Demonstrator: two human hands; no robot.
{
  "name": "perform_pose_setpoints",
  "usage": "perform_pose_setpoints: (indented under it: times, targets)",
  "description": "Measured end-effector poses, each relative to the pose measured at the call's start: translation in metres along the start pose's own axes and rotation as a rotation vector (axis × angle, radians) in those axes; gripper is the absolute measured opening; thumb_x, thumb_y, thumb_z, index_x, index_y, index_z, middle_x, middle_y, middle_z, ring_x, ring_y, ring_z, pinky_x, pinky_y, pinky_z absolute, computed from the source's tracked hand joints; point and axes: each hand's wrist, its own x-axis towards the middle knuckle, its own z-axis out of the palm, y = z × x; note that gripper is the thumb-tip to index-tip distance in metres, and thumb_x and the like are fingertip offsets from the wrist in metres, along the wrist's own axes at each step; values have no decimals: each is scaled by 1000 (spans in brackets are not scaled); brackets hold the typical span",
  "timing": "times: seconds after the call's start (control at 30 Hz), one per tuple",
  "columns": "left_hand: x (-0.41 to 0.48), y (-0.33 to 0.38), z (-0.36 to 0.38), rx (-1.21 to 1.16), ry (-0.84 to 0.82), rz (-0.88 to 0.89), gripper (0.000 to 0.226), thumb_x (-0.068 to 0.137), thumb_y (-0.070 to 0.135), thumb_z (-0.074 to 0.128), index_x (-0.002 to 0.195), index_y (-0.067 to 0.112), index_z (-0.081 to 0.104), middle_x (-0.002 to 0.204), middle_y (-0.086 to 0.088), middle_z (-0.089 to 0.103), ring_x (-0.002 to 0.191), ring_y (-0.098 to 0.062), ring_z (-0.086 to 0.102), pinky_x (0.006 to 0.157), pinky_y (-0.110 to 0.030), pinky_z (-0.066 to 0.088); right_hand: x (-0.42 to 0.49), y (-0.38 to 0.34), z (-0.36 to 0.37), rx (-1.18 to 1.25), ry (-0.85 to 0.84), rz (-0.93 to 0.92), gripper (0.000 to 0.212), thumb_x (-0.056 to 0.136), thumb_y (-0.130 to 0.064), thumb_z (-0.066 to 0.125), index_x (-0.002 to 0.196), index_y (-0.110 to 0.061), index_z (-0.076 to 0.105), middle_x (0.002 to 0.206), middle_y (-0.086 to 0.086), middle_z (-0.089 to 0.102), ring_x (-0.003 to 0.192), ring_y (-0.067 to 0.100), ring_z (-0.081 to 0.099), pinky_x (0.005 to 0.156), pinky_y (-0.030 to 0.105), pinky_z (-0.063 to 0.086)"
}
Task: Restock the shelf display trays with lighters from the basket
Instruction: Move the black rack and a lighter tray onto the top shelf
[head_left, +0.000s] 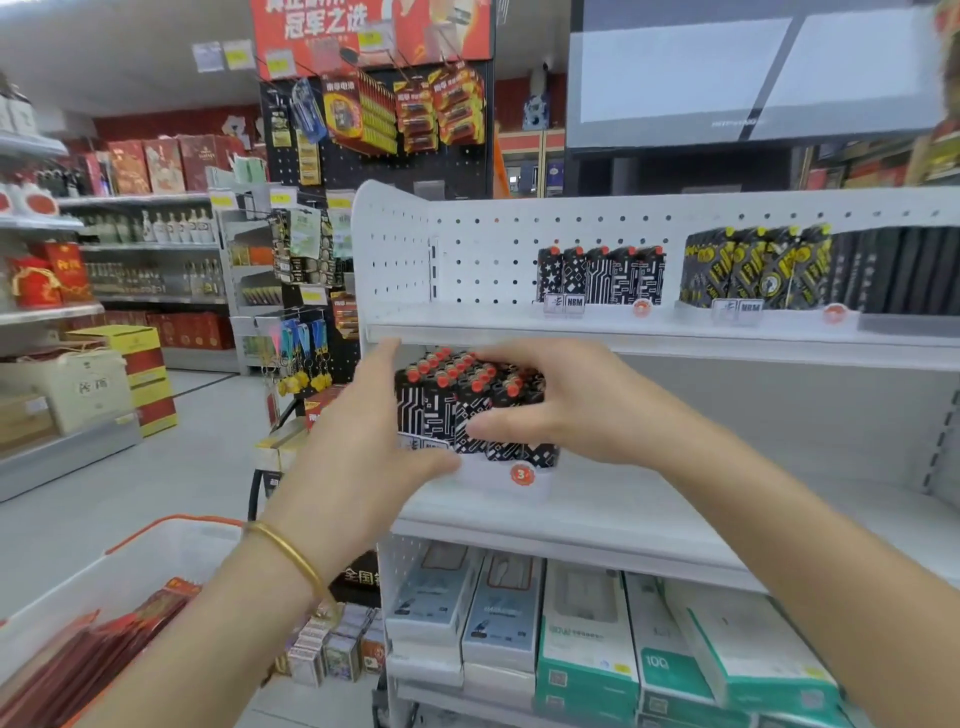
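Observation:
A white display tray (496, 482) full of black-and-white patterned lighters (441, 397) with red tops sits at the left end of the middle shelf (597, 512). My left hand (358, 431) holds the tray's left side, fingers up along it and thumb on its lower front. From the right, my right hand (571, 405) grips the lighters, with fingers curled over their tops and thumb across their front. The white basket (130, 566) with an orange rim is at the lower left, holding red packets.
The top shelf carries another tray of patterned lighters (602, 275) and a tray of yellow-and-black ones (753, 270), with dark boxes to their right. Boxed goods (587, 623) fill the shelf below. A pegboard rack of batteries (405, 114) stands to the left.

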Motion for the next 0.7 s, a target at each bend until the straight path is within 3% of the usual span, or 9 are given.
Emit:
perform_pose_setpoints:
  times: [0.13,0.23,0.3,0.4,0.47,0.57,0.7]
  targets:
    - [17,28,-41,23,114,67,100,67,27,83,146,26,21,130,0,53,107,-22,60,91,-43,49,20,-27,-48,-55,62,-61,55,73,-53,68,122,-32,57,97,-20,57,81,-4,54,64,6,43]
    - [48,43,-54,18,195,121,93,71,24,80,144,19,23,114,7,49,98,-15,54,79,-27,44,52,-31,-73,-62,99,-97,54,76,-52,67,124,-31,56,89,-27,52,67,-13,53,53,5,39]
    - [70,48,-52,19,227,136,88,75,22,78,143,14,23,111,6,44,99,-13,47,74,-19,35,75,-26,-84,-111,105,-126,57,77,-53,66,128,-29,54,98,-24,52,74,-11,50,62,9,37]
    - [99,47,-40,5,262,108,89,79,21,75,147,10,17,142,-6,42,126,-24,44,90,-28,36,106,-13,-91,-143,71,-142,57,80,-48,66,131,-26,52,110,-16,51,85,-7,48,73,14,38]
    - [114,44,-32,8,278,88,87,81,20,73,146,8,17,145,-11,40,128,-27,43,89,-30,37,122,-3,-91,-159,49,-150,56,81,-45,66,131,-24,51,112,-14,51,88,-7,48,75,11,38]
    - [128,39,-21,8,284,77,76,81,18,73,139,6,25,127,-11,49,109,-27,51,77,-29,36,141,11,-88,-192,20,-152,59,81,-44,66,133,-23,49,118,-12,50,99,2,49,76,10,36]
    - [142,28,-12,16,253,35,59,77,16,76,120,5,36,97,-9,56,84,-29,56,72,-40,48,157,27,-82,-228,-42,-148,60,82,-46,65,134,-24,46,132,-8,47,108,6,45,86,20,36]
